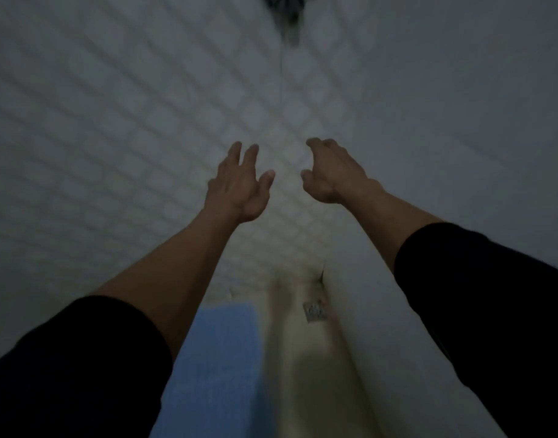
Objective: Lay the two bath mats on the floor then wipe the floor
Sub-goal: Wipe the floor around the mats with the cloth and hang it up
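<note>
The view is dim and blurred. A blue bath mat lies flat below my left forearm, at the bottom centre. Both my arms reach forward in black sleeves. My left hand is raised in front of a tiled wall with its fingers spread and straight, holding nothing. Just to its right, my right hand has its fingers loosely curled downward and is empty too. A dark object hangs at the top edge, well above both hands; its shape is too blurred to name.
A white tiled wall fills the left and centre. A plain pale wall meets it at a corner on the right. A cream strip of floor or ledge runs beside the mat, with a small grey drain-like square.
</note>
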